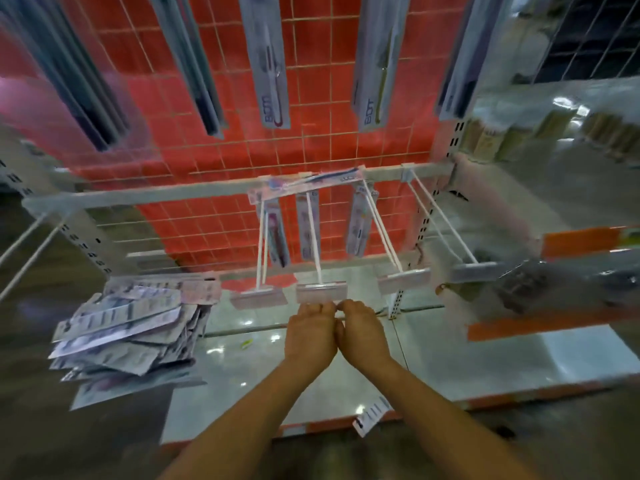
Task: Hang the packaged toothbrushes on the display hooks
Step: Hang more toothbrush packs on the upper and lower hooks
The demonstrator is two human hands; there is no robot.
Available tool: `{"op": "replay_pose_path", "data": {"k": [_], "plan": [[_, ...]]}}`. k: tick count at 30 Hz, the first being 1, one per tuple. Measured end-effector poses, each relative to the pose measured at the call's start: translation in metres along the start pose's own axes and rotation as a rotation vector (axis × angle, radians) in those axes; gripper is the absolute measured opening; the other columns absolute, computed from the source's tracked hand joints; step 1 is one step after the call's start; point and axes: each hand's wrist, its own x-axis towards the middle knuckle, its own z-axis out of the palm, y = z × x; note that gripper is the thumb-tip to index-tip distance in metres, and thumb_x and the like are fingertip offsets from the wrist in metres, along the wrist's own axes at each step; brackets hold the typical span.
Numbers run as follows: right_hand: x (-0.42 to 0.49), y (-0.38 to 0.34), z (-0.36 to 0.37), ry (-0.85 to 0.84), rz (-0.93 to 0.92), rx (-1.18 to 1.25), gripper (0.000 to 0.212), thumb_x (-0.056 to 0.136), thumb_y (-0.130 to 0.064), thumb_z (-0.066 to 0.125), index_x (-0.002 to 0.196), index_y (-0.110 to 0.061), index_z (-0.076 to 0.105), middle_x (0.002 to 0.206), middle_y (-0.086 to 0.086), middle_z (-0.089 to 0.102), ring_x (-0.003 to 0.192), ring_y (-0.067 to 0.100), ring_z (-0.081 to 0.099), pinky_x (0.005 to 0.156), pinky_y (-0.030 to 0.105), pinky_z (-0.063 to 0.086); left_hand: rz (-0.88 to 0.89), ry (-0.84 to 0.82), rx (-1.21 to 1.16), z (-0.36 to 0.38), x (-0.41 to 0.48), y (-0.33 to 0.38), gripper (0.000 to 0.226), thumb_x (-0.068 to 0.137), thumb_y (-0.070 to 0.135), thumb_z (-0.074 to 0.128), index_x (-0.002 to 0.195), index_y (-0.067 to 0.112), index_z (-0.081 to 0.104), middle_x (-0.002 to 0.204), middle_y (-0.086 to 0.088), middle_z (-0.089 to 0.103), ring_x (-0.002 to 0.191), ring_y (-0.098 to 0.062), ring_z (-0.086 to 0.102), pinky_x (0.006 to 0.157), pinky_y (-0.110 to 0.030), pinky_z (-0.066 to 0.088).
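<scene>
1. Packaged toothbrushes on the upper hooks (273,64): hanging with long axes up and down, heads up. Printed near the bottom end with letters reading roughly "BDT", turned sideways along the pack. Other print too blurred to read.
2. Lower-row packs (307,226): three, hanging at the back ends of the white display hooks (314,251), just under the cross bar (173,199), long axes pointing down.
3. Crosswise pack (311,183): lying along the middle of the cross bar, long axis left to right.
4. Left hand (311,334) and right hand (363,330): side by side and touching each other, fingers curled forward. Fingertips right at the price-label holder (321,292) on the front end of the middle hook. Cannot tell whether either pinches anything; blurred and hidden by the knuckles.
5. Heap of toothbrush packs (131,327): below the left end of the cross bar, fanned out, mostly lying left to right, writing unreadable.
6. Red wire grid panel (329,140) behind all hooks.
7. Glossy tiled floor (450,358) beneath, with a small green object (246,344) on it left of the hands.
8. White printed label (372,415) at the front edge of the base shelf, text illegible.
</scene>
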Motion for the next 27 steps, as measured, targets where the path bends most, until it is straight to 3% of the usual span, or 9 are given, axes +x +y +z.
{"op": "replay_pose_path", "data": {"k": [3, 8, 17, 23, 27], "plan": [[-0.02, -0.023, -0.02, -0.02, -0.017, 0.046, 0.029, 0.095, -0.022, 0.049, 0.122, -0.015, 0.058, 0.119, 0.005, 0.062, 0.109, 0.021, 0.057, 0.093, 0.035, 0.047, -0.016, -0.049, -0.012, -0.034, -0.022, 0.0, 0.036, 0.095, 0.017, 0.044, 0.131, 0.018, 0.05, 0.124, -0.005, 0.059, 0.113, -0.025, 0.055, 0.089, -0.036, 0.046], [-0.042, -0.06, -0.054, -0.083, -0.036, 0.049, 0.021, 0.096, -0.025, 0.044, 0.1, -0.013, 0.061, 0.098, 0.005, 0.066, 0.084, 0.021, 0.062, 0.074, 0.037, 0.052, -0.013, -0.101, -0.078, -0.084, -0.058, 0.001, 0.025, 0.093, 0.015, 0.05, 0.118, 0.017, 0.053, 0.113, -0.003, 0.062, 0.102, -0.022, 0.062, 0.082, -0.032, 0.048], [-0.052, -0.113, -0.11, 0.012, -0.124, 0.066, 0.015, 0.09, -0.03, 0.054, 0.09, -0.019, 0.064, 0.087, -0.003, 0.069, 0.076, 0.016, 0.06, 0.065, 0.029, 0.046, 0.065, -0.009, -0.06, -0.157, -0.075, -0.013, 0.022, 0.094, 0.017, 0.044, 0.115, 0.015, 0.051, 0.106, -0.006, 0.065, 0.094, -0.028, 0.063, 0.065, -0.033, 0.039], [-0.032, -0.121, -0.129, 0.049, -0.126, 0.146, 0.015, 0.09, -0.029, 0.058, 0.096, -0.019, 0.068, 0.091, -0.005, 0.071, 0.081, 0.013, 0.063, 0.075, 0.033, 0.054, 0.098, 0.091, -0.079, -0.18, -0.052, -0.017, 0.019, 0.096, 0.023, 0.046, 0.112, 0.018, 0.056, 0.105, -0.003, 0.066, 0.091, -0.025, 0.063, 0.064, -0.03, 0.039], [-0.008, -0.114, -0.136, 0.073, -0.128, 0.139, 0.015, 0.091, -0.021, 0.059, 0.1, -0.014, 0.068, 0.095, 0.001, 0.071, 0.084, 0.015, 0.063, 0.078, 0.033, 0.053, 0.151, 0.153, -0.039, -0.187, -0.025, -0.022, 0.027, 0.097, 0.027, 0.051, 0.12, 0.017, 0.057, 0.117, -0.002, 0.062, 0.105, -0.023, 0.058, 0.079, -0.031, 0.045]]}}
